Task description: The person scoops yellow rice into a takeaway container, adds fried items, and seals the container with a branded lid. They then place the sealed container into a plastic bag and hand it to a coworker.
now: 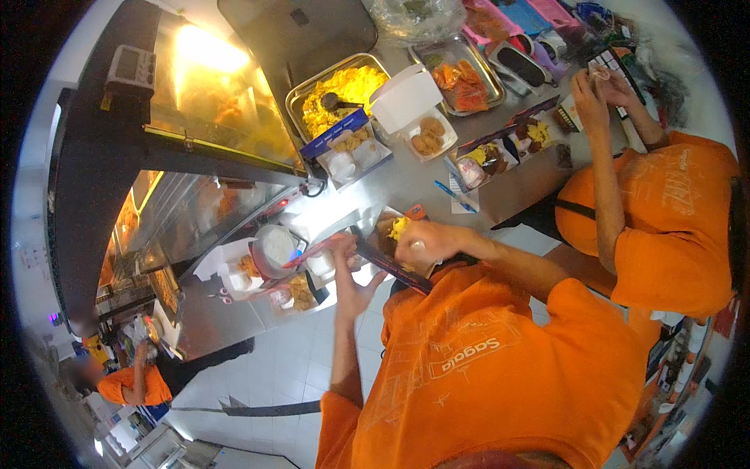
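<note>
My right hand (430, 243) is curled over the near side of an open meal carton (395, 264) with a dark printed edge. Yellow food (398, 227) and brown food show inside it; what the fingers hold is hidden. My left hand (351, 287) is at the carton's left end, thumb spread. Its blurred fingertips meet a red carton flap (313, 251), and whether they grip it is unclear. Left of that hand stand a round tub of white contents (275, 245), a carton with fried pieces and a wrapped item (296, 293), and a white box of fried food (243, 269).
Behind are a steel tray of yellow food (340, 85) with a black scoop, a tray of orange packets (463, 85), filled cartons (354, 153) and a blue pen (456, 196). A lit glass display cabinet (217, 105) borders the left. A co-worker (650, 205) stands close right; another person (136, 382) works far left.
</note>
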`<state>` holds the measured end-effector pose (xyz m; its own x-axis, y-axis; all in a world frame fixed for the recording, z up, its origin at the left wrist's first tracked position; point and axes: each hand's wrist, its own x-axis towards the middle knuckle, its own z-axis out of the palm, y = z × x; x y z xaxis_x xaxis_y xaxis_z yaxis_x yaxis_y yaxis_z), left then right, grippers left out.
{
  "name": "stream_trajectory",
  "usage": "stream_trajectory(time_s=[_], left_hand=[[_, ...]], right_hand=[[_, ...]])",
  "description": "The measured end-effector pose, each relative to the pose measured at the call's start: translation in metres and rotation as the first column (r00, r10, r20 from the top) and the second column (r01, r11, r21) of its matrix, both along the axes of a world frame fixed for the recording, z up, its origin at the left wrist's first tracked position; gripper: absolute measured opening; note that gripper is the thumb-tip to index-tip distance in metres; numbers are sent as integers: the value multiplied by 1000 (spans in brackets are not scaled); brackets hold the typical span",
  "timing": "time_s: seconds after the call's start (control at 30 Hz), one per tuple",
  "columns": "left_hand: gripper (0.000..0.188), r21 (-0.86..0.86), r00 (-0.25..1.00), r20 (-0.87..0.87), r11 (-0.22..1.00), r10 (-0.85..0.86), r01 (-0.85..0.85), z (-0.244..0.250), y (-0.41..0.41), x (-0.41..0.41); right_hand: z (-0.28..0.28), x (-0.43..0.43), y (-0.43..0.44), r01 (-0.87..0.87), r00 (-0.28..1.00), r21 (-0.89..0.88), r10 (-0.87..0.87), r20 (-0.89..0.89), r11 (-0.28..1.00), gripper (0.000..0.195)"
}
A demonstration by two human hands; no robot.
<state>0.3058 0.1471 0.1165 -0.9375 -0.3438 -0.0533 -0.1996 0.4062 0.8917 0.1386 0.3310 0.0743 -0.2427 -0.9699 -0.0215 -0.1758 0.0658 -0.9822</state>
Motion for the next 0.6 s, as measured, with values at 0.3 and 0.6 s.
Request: stream_trajectory(time_s=[0.3,0.6], left_hand=[[59,313,471,310,557,-826,769,10,-72,-74],[57,418,500,25,463,-866,782,-16,-73,-43]], right_hand=[[24,15,19,-173,981,81,179,-71,982,46],[8,-32,45,-411,907,96,395,146,907,41]])
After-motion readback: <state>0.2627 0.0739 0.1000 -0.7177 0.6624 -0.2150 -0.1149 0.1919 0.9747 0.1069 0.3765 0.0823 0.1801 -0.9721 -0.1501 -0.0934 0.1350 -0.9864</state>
